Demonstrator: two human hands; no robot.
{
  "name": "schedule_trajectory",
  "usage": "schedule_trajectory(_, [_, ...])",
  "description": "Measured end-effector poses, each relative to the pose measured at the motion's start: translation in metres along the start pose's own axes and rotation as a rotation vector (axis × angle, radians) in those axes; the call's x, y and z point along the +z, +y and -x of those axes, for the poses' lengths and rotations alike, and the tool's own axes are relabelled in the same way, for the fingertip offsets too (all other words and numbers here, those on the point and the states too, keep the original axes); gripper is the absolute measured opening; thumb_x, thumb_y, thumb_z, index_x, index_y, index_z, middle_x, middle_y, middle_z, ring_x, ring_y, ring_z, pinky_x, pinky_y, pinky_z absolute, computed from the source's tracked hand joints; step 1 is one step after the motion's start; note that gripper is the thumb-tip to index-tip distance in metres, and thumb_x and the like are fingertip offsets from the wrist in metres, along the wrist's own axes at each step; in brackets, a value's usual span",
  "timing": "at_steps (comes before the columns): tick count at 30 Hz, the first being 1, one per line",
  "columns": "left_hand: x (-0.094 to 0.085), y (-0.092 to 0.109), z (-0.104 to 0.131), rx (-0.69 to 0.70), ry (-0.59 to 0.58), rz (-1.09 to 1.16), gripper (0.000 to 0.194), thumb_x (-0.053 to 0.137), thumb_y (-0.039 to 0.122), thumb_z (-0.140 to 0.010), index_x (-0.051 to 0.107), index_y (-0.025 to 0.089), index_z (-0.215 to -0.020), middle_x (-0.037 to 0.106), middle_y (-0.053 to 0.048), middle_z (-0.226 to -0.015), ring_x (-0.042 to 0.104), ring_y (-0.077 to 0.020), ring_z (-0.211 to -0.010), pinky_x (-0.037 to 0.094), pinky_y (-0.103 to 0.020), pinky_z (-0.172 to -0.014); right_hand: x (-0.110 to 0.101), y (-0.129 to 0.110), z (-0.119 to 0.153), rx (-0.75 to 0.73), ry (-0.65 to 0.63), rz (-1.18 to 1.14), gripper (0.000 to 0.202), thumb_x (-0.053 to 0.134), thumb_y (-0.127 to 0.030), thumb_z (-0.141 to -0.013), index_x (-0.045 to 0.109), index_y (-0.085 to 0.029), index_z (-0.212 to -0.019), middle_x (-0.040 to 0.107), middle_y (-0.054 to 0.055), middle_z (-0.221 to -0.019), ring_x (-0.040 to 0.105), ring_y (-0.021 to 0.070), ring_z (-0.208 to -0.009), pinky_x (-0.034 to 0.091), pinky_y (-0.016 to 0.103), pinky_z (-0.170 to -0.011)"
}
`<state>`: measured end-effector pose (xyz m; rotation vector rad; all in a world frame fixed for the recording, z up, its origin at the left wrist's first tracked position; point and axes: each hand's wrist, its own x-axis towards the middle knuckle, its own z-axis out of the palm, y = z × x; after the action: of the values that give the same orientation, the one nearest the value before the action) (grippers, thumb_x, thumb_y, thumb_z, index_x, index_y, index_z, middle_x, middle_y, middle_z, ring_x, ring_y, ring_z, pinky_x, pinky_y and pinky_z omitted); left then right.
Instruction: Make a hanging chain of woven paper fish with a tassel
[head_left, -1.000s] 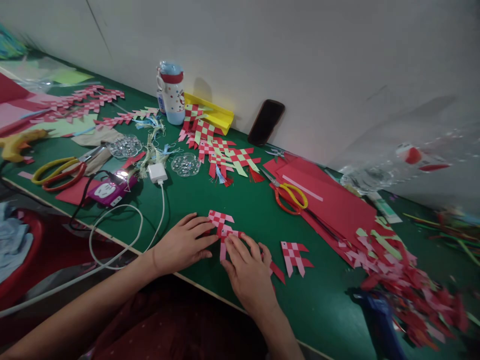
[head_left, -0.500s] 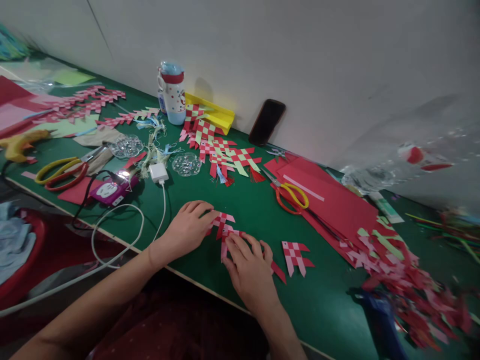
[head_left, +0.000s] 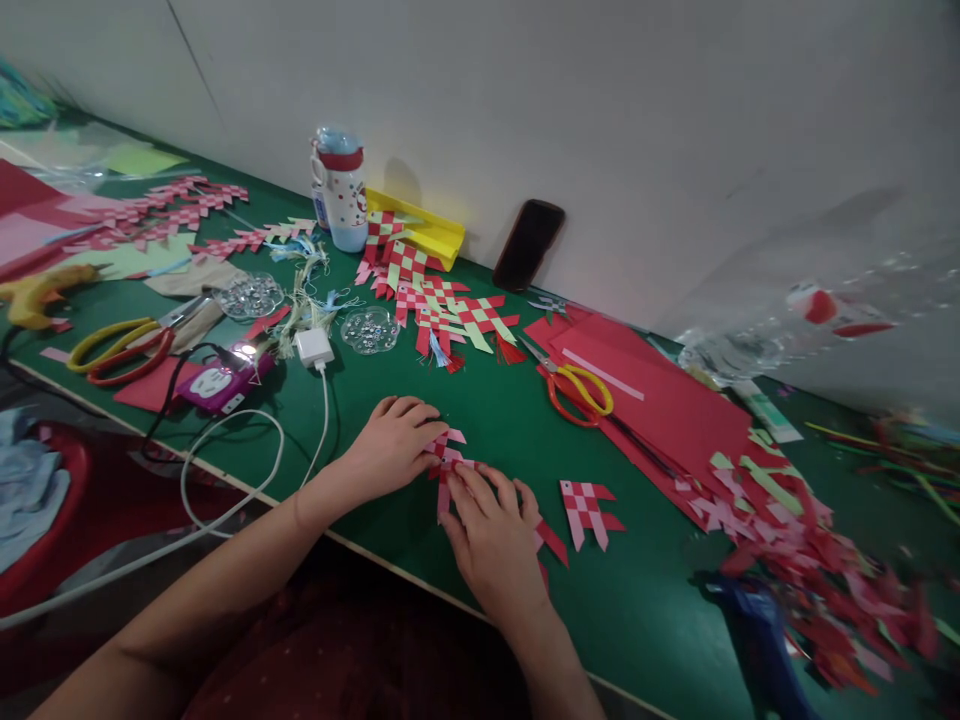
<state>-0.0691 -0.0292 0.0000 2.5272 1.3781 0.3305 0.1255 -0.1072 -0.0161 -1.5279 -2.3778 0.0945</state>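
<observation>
Right hand [head_left: 491, 545]: fingers spread over nearer woven fish [head_left: 443, 496], paper, on desk [head_left: 637, 620]; pressing or pinching, cannot tell. Rightward, apart: checkered fish [head_left: 587, 505], lying flat. Left hand [head_left: 390, 450]: fingertips at farther woven fish [head_left: 450, 440], close by nearer one; grip hidden, cannot tell. Judged best: nearer fish pinned lightly, farther one nudged by its edge, tails uncreased. Beyond: scissors [head_left: 587, 386], then phone [head_left: 529, 245].
</observation>
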Motion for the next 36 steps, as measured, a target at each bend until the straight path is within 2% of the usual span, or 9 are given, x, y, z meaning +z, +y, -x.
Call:
schedule_trajectory(9, [0.002, 0.007, -0.007, -0.066, 0.058, -0.036, 0.023, 0.058, 0.028, -0.087, 0.064, 0.024, -0.108, 0.064, -0.004, -0.116, 0.051, -0.0266, -0.112, 0.038, -0.045, -0.095, -0.006, -0.001, -0.001, -0.001, -0.025, -0.014, 0.031, 0.052, -0.034, -0.094, 0.063, -0.027, -0.122, 0.063, 0.007, -0.13, 0.05, 0.0283, -0.118, 0.025, 0.051, -0.102])
schedule_trajectory(11, [0.004, 0.007, -0.007, -0.068, 0.06, -0.04, 0.021, 0.056, 0.027, -0.088, 0.064, 0.025, -0.108, 0.063, -0.004, -0.116, 0.051, -0.0264, -0.112, 0.038, -0.045, -0.095, -0.012, 0.005, 0.002, -0.007, -0.006, -0.013, 0.032, 0.05, -0.034, -0.095, 0.062, -0.026, -0.124, 0.061, 0.006, -0.133, 0.05, 0.0272, -0.12, 0.027, 0.049, -0.102])
schedule_trajectory(16, [0.006, 0.004, -0.006, -0.05, 0.062, -0.024, 0.022, 0.055, 0.031, -0.09, 0.063, 0.025, -0.11, 0.063, -0.005, -0.119, 0.05, -0.0271, -0.113, 0.038, -0.046, -0.093, -0.031, 0.037, 0.023, 0.047, 0.159, 0.047, 0.032, 0.047, -0.032, -0.096, 0.062, -0.02, -0.122, 0.063, 0.009, -0.127, 0.048, 0.0268, -0.121, 0.034, 0.043, -0.1])
schedule_trajectory(19, [0.005, 0.002, -0.006, -0.051, 0.056, -0.009, 0.021, 0.051, 0.028, -0.093, 0.064, 0.025, -0.108, 0.064, -0.004, -0.119, 0.051, -0.0263, -0.113, 0.038, -0.045, -0.093, -0.033, 0.048, 0.035, 0.083, 0.174, 0.078, 0.031, 0.047, -0.032, -0.096, 0.063, -0.02, -0.12, 0.064, 0.009, -0.125, 0.048, 0.0277, -0.121, 0.035, 0.044, -0.099])
schedule_trajectory(21, [0.005, 0.001, -0.006, -0.053, 0.046, -0.001, 0.024, 0.047, 0.024, -0.094, 0.064, 0.025, -0.11, 0.064, -0.004, -0.12, 0.051, -0.0258, -0.114, 0.038, -0.045, -0.094, -0.03, 0.046, 0.038, 0.088, 0.153, 0.073, 0.03, 0.046, -0.031, -0.096, 0.064, -0.02, -0.118, 0.064, 0.009, -0.124, 0.049, 0.0275, -0.12, 0.035, 0.044, -0.099])
schedule_trajectory(27, [0.004, -0.002, -0.007, -0.058, 0.014, -0.016, 0.038, 0.048, 0.019, -0.09, 0.055, 0.022, -0.127, 0.059, -0.007, -0.129, 0.049, -0.0264, -0.119, 0.038, -0.045, -0.098, -0.012, 0.023, 0.012, 0.069, 0.072, -0.001, 0.032, 0.048, -0.032, -0.096, 0.063, -0.02, -0.12, 0.066, 0.008, -0.122, 0.051, 0.0263, -0.117, 0.037, 0.042, -0.097])
schedule_trajectory(31, [0.001, -0.001, -0.01, -0.058, -0.006, -0.056, 0.037, 0.055, 0.024, -0.088, 0.057, 0.022, -0.124, 0.06, -0.008, -0.125, 0.05, -0.0281, -0.117, 0.04, -0.045, -0.096, -0.002, 0.016, -0.011, 0.082, 0.028, 0.019, 0.035, 0.049, -0.033, -0.094, 0.061, -0.019, -0.124, 0.065, 0.01, -0.126, 0.051, 0.0276, -0.117, 0.035, 0.043, -0.095])
schedule_trajectory(36, [-0.004, 0.0, -0.013, -0.052, -0.028, -0.088, 0.035, 0.059, 0.027, -0.085, 0.06, 0.022, -0.12, 0.06, -0.008, -0.121, 0.052, -0.029, -0.112, 0.042, -0.044, -0.09, -0.001, 0.014, -0.018, 0.118, 0.008, 0.023, 0.032, 0.051, -0.034, -0.093, 0.061, -0.021, -0.12, 0.067, 0.009, -0.12, 0.053, 0.0279, -0.111, 0.031, 0.045, -0.093])
